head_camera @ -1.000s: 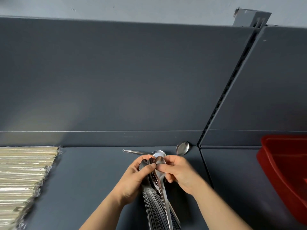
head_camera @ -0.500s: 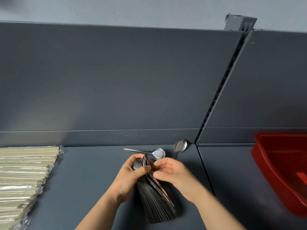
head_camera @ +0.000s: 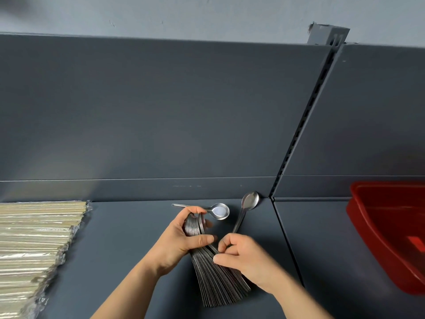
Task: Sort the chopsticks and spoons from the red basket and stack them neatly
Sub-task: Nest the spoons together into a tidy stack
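Spoons, a big nested stack of thin steel ones (head_camera: 216, 279), sit fanned on the dark grey shelf (head_camera: 119, 249); left hand (head_camera: 181, 242) clamps the bowl end, right hand (head_camera: 243, 256) pinches the handles. 2 loose steel spoons (head_camera: 219, 211) lie just behind, red plastic basket (head_camera: 368, 231) far right

Dark grey shelf (head_camera: 128, 238) — on it two loose spoons (head_camera: 219, 211), wrapped chopsticks (head_camera: 34, 238), a red basket (head_camera: 391, 238).

I see a dark grey counter (head_camera: 119, 249) backed by grey panels (head_camera: 161, 111), a slotted upright (head_camera: 303, 125), pale wall (head_camera: 207, 14) above.
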`<state>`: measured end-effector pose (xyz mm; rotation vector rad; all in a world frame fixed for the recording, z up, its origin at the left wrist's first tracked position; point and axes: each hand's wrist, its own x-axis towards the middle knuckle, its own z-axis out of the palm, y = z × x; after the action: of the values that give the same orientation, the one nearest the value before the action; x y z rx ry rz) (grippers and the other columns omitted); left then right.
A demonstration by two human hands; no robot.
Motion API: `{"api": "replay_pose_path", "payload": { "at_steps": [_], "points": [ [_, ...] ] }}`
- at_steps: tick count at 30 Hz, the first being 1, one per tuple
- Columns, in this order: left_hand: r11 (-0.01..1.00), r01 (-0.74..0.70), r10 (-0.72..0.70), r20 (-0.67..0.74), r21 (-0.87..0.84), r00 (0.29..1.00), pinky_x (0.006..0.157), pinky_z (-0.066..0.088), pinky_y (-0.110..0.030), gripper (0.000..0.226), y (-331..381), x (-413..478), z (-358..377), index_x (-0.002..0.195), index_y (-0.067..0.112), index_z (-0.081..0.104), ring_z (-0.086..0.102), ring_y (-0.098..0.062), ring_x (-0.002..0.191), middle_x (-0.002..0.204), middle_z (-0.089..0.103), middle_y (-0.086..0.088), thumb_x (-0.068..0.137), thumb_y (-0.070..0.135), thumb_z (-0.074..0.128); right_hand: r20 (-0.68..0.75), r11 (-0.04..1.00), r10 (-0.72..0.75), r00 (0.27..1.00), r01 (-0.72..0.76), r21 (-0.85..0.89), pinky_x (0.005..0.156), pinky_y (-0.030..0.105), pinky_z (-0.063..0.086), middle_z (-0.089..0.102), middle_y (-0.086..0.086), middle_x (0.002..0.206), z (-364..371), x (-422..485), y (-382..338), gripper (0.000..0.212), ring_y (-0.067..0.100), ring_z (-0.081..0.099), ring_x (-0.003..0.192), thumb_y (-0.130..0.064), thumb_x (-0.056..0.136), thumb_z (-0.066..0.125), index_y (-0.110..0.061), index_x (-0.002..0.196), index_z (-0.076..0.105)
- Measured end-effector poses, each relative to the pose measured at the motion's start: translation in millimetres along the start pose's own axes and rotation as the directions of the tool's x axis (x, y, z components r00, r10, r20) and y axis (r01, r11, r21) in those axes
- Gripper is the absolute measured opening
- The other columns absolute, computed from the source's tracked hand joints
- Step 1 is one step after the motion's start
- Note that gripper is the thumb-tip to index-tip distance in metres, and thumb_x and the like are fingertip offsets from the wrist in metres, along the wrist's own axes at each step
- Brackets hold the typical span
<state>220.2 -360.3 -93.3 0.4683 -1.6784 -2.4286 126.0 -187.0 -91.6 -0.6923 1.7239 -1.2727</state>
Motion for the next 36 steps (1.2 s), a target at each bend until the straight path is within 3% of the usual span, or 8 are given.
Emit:
{"api": "replay_pose_path", "payload": {
  "at_steps": [6,13,16,19,24,28,34,36],
  "points": [
    [0.997,-0.046,0.050,-0.057,0.062,0.997,0.065,0.058,-0.038,0.046,3.0,-0.8,4.0,0.113,0.007,0.052,0.070,-0.040,0.075,0.096,0.066,-0.018,0.074,0.008,0.075,0.054,0.992,0.025,0.998,-0.032,0.124,0.077,0.033,0.052,0.072,0.013,0.086,-2.9,-8.2,0.3,0.024,0.020,0.064,0.075,-0.012,0.079,0.073,-0.013,0.098,0.059],
    [0.995,-0.046,0.028,-0.193,-0.091,0.981,0.067,0.057,-0.042,0.026,-15.1,4.6,3.0,0.110,0.013,0.057,0.069,-0.039,0.082,0.092,0.065,-0.016,0.086,0.018,0.064,0.013,0.999,0.012,1.000,-0.012,-0.035,0.061,0.019,0.040,0.063,-0.008,0.066,-0.7,5.7,0.2,0.011,0.008,0.050,0.062,-0.023,0.082,0.070,-0.020,0.089,0.062],
    [0.987,-0.051,0.008,-0.271,-0.153,0.962,0.060,0.056,-0.039,0.012,-15.4,6.7,-5.8,0.106,0.010,0.056,0.065,-0.032,0.069,0.089,0.063,-0.016,0.095,0.006,0.051,-0.250,1.000,0.014,0.968,-0.009,0.020,0.066,0.029,0.054,0.066,0.004,0.080,-13.5,28.5,-5.5,0.008,0.012,0.063,0.068,-0.017,0.088,0.067,-0.012,0.093,0.062],
    [0.981,-0.046,-0.021,-0.335,-0.190,0.942,0.054,0.053,-0.037,0.017,-10.6,6.7,-16.0,0.103,0.011,0.056,0.061,-0.028,0.062,0.085,0.060,-0.015,0.095,0.001,0.045,-0.486,0.995,0.000,0.874,-0.051,-0.091,0.049,0.017,0.048,0.067,0.008,0.084,-27.1,53.0,-10.3,0.017,0.007,0.062,0.053,-0.018,0.089,0.067,-0.012,0.101,0.056],
    [0.980,-0.045,-0.035,-0.387,-0.196,0.922,0.053,0.053,-0.037,0.019,-5.4,8.9,-24.6,0.099,0.012,0.057,0.060,-0.028,0.061,0.084,0.060,-0.014,0.093,-0.001,0.044,-0.510,0.983,0.030,0.860,-0.117,-0.139,0.045,0.026,0.046,0.070,0.008,0.065,-25.0,83.2,-4.3,0.003,0.012,0.055,0.043,-0.008,0.087,0.061,-0.007,0.086,0.064],
    [0.977,-0.042,-0.039,-0.368,-0.209,0.929,0.053,0.054,-0.036,0.016,-1.3,12.9,-27.1,0.100,0.012,0.057,0.062,-0.027,0.060,0.083,0.062,-0.013,0.094,0.002,0.045,-0.583,0.990,-0.063,0.810,-0.025,-0.141,0.051,0.025,0.046,0.067,-0.005,0.061,-57.2,83.0,-7.1,0.018,0.001,0.056,0.045,-0.008,0.087,0.058,-0.021,0.079,0.067],
    [0.975,-0.032,-0.045,-0.338,-0.221,0.940,0.053,0.052,-0.035,0.017,1.5,27.2,-21.7,0.097,0.013,0.058,0.060,-0.028,0.059,0.082,0.061,-0.013,0.093,0.003,0.045,-0.623,0.997,0.045,0.781,-0.074,-0.021,0.053,0.012,0.038,0.066,-0.014,0.073,-111.4,72.5,0.3,0.016,-0.003,0.052,0.056,-0.015,0.092,0.060,-0.023,0.085,0.072],
    [0.974,-0.020,-0.057,-0.327,-0.227,0.943,0.053,0.052,-0.035,0.017,0.7,31.0,-18.3,0.098,0.012,0.058,0.060,-0.028,0.059,0.082,0.061,-0.013,0.093,0.003,0.045,-0.603,0.993,0.084,0.793,-0.116,-0.013,0.045,0.009,0.036,0.061,-0.017,0.059,-110.3,76.7,2.8,0.012,-0.004,0.048,0.046,-0.016,0.091,0.062,-0.020,0.086,0.073]
  ]
}}
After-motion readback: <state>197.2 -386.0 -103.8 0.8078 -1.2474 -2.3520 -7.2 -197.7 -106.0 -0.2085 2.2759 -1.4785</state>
